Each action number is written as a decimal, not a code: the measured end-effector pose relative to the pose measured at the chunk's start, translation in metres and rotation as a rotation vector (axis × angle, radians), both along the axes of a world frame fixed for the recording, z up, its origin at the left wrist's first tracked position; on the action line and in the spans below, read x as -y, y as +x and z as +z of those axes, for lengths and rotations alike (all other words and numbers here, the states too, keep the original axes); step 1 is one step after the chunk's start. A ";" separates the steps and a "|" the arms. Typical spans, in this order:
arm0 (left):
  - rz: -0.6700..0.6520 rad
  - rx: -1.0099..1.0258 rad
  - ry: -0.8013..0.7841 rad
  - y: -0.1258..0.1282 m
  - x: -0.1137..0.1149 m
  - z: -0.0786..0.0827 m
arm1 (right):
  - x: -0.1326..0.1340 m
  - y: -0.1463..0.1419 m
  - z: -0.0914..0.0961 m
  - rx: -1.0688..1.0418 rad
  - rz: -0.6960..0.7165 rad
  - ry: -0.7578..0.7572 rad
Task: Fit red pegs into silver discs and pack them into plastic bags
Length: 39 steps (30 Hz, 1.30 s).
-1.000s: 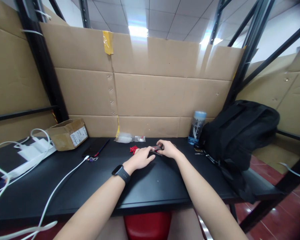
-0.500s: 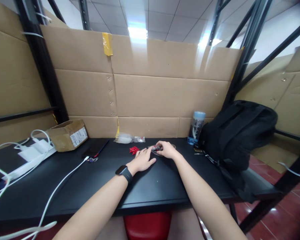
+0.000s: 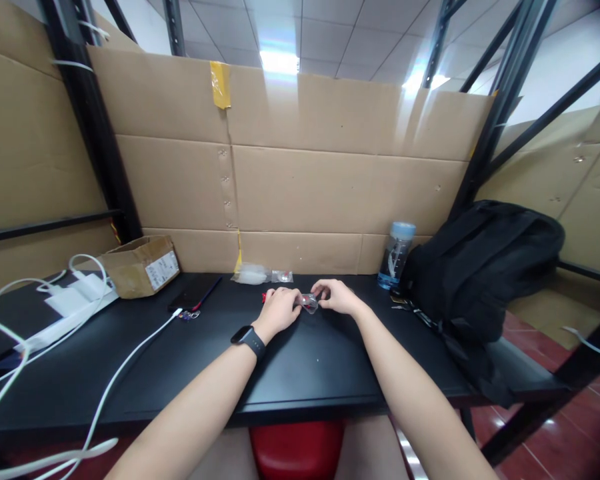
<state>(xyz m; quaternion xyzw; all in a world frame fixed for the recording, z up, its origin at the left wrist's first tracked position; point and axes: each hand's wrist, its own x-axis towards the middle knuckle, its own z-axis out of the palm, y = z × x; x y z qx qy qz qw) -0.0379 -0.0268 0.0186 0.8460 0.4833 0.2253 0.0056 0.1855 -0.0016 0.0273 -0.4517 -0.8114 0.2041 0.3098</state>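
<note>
A small clear plastic bag with something red in it lies between my hands at the middle of the black table. My left hand, with a dark watch on its wrist, is closed with thumb and fingers on the bag's left end. Curled fingers of my right hand pinch at the bag's right edge; the fingertips are small and partly hidden. Just left of my left hand, red pieces peek out, mostly covered by it.
Clear plastic packets lie by the cardboard wall. To the left are a phone on a white cable, an open cardboard box and a power strip. On the right stand a water bottle and a black backpack.
My left hand has drawn its fingers in from lying flat and now covers most of the red pieces. The bag between the hands shows more openly. The view has shifted slightly.
</note>
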 end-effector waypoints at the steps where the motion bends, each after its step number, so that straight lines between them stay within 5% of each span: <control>1: 0.004 0.011 0.004 0.000 -0.001 0.000 | 0.001 -0.001 0.000 0.031 0.016 0.015; 12: 0.104 0.241 -0.105 -0.005 -0.009 0.004 | 0.003 0.003 0.010 0.152 -0.041 -0.056; 19: 0.131 0.105 -0.012 -0.001 -0.003 0.003 | 0.001 -0.001 0.005 0.233 -0.206 -0.125; 22: 0.108 0.066 0.078 -0.001 0.000 0.004 | 0.001 -0.001 0.002 0.170 -0.233 -0.022; 27: -0.076 0.034 0.086 0.002 0.004 0.006 | 0.003 0.000 0.005 0.082 -0.016 0.152; 32: -0.086 -0.079 -0.005 0.004 0.007 -0.001 | 0.003 -0.004 -0.001 0.210 0.039 0.018; 39: 0.024 0.063 -0.018 0.001 -0.004 -0.004 | -0.004 -0.001 -0.008 0.002 0.058 -0.117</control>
